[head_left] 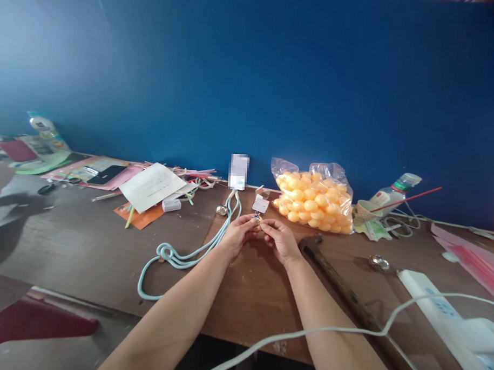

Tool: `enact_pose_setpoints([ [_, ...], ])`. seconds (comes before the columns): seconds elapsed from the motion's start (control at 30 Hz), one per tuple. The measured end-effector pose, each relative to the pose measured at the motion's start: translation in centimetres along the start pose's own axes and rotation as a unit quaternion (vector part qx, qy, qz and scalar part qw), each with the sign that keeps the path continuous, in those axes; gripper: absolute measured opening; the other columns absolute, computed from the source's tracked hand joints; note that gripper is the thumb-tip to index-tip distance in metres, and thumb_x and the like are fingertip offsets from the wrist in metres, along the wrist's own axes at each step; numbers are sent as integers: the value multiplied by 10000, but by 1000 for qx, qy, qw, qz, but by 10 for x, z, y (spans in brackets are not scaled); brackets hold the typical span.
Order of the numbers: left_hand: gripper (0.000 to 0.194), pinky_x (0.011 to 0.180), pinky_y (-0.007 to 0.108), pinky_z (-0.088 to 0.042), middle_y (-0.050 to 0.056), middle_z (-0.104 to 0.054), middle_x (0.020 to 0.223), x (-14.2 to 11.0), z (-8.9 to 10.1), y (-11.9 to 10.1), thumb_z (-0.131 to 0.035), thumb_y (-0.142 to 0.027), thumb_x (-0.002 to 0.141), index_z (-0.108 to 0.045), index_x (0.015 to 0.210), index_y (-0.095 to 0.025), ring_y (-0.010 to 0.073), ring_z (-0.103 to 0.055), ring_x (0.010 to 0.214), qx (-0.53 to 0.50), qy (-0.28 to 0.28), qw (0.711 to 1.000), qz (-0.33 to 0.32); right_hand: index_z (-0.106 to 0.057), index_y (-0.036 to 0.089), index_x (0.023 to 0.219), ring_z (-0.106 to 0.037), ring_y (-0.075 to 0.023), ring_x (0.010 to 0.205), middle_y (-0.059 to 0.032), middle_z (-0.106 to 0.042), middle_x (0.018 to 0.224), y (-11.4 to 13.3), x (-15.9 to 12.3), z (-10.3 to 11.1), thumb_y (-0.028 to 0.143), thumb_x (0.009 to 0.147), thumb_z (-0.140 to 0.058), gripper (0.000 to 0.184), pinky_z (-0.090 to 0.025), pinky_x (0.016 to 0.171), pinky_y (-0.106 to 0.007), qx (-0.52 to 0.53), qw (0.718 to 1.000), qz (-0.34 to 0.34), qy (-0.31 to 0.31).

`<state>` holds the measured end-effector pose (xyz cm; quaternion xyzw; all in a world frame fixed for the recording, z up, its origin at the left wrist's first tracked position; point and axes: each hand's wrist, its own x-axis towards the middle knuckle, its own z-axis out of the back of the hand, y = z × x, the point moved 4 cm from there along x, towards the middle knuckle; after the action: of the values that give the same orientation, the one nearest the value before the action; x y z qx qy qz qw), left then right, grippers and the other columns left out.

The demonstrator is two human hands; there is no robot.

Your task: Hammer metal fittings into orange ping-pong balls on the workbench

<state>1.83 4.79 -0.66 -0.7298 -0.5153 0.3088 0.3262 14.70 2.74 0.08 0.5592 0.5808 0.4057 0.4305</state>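
Observation:
My left hand (pixel 240 236) and my right hand (pixel 281 239) meet over the middle of the wooden table, fingertips pinched close together. Between them is a small shiny silver and gold piece (pixel 256 220), too small to name; the fingers partly hide it. Just behind it stands a small white slip of paper (pixel 261 203). A light blue cord (pixel 212 249) runs beside my left forearm to a pale, blurred-out rectangular thing (pixel 239 174) against the wall. Close to the cord lies a crumpled silver lump (pixel 221 210).
A clear bag of orange balls (pixel 311 203) stands behind my right hand. A dark curved wooden stick (pixel 340 285) lies beside my right forearm. Further right are another silver lump (pixel 379 262), a bottle (pixel 396 193) and a power strip (pixel 433 305). Papers (pixel 152 187) lie left.

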Motion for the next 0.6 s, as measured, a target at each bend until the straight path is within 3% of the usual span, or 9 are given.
enact_pose_setpoints([
  [0.6,278,595,185,-498,72,-678,796,-1,0,0,-718,-219,775,-666,1011,-82,94,-623,646,40,0,999,5,-684,187,774,-354,-12,416,5,-674,723,-7,6,6,310,590,-832,266,-158,356,-162,69,997,-38,14],
])
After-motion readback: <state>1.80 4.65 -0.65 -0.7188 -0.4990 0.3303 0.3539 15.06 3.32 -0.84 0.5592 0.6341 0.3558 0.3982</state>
